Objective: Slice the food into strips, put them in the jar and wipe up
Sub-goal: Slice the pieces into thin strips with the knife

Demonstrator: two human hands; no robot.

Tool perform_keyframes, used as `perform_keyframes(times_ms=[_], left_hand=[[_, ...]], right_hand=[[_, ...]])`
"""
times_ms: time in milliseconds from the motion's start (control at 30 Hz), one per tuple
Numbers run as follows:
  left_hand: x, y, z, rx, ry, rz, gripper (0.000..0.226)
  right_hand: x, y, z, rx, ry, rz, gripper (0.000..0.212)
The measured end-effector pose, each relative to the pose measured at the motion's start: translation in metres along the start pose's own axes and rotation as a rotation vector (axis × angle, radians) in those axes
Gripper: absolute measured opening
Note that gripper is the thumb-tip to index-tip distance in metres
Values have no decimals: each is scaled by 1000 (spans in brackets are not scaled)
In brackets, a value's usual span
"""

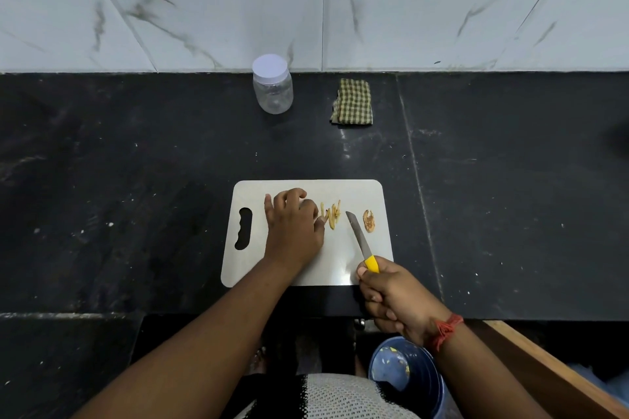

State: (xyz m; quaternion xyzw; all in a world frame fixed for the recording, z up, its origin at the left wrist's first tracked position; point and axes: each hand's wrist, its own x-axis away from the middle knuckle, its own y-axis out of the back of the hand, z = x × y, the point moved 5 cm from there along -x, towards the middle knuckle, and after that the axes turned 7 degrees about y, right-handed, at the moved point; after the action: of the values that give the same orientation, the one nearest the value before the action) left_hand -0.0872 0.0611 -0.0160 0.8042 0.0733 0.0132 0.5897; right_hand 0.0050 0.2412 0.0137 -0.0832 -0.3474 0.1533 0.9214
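Hands on my pale steel cutting board [306, 269]: left hand [292, 224] pinches yellow food strips [332, 213]; right hand [396, 299] grips yellow-handled knife [361, 241].

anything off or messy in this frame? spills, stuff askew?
Nothing serious. Pale specks are scattered on the dark counter around the cutting board. A brownish scrap lies apart from the yellow strips, right of the knife. The jar stands upright, lid on; the checked cloth is folded.
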Motion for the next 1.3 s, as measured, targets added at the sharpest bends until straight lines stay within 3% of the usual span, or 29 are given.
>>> perform_keyframes(times_ms=[167,400,733,1000,1300], left_hand=[[0,-3,-5,-1,-41,35,22],[0,9,27,111,48,-117,14],[16,26,65,144,5,-154,20],[28,21,59,29,-193,-47,19],[24,11,49,68,-91,-5,16]], right_hand=[[-1,-5,2,-2,1,8,11],[-6,-6,2,3,1,0,14],[-19,-27,8,30,6,21,12],[-27,-43,11,58,11,48,10],[-28,-45,4,271,42,-3,14]])
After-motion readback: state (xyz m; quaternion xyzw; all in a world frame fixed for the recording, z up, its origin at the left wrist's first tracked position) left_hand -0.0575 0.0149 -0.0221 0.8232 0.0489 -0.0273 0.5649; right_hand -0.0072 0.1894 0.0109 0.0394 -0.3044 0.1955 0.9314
